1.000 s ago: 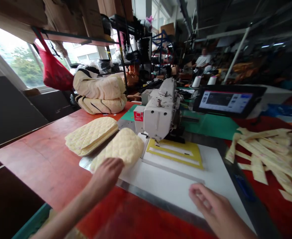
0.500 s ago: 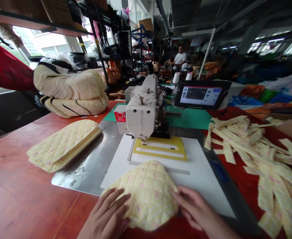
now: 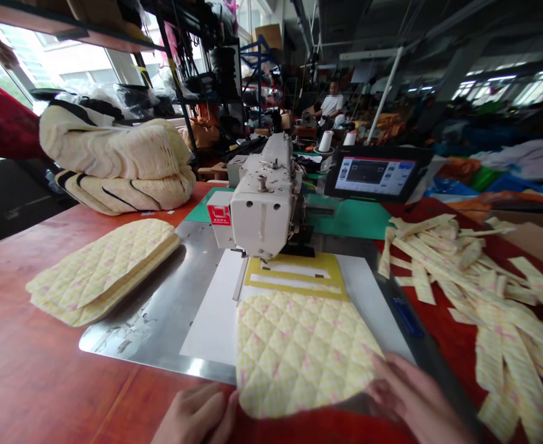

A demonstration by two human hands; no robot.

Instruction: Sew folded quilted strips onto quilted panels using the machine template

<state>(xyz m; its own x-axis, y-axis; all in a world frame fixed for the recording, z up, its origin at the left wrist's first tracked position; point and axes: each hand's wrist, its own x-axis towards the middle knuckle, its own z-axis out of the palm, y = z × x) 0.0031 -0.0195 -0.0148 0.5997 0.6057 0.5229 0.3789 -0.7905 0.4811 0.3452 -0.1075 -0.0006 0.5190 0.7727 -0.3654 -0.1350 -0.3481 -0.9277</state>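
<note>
A yellow quilted pad (image 3: pixel 299 351) lies flat on the white board (image 3: pixel 211 320) in front of the sewing machine (image 3: pixel 262 209). My left hand (image 3: pixel 197 416) rests at the pad's near left corner, touching its edge. My right hand (image 3: pixel 410 398) presses on the pad's near right corner with fingers spread. Just beyond the pad, a yellow template (image 3: pixel 299 274) sits under the machine's needle.
A stack of similar quilted pads (image 3: pixel 100 268) lies on the red table at the left. Several yellow fabric strips (image 3: pixel 479 277) are heaped at the right. A control screen (image 3: pixel 376 176) stands behind. Folded cream fabric (image 3: pixel 118 163) sits at the back left. A person works far behind.
The quilted pad was pulled from beside the machine to the near edge of the board and laid out flat. Both hands moved with it to its near corners.
</note>
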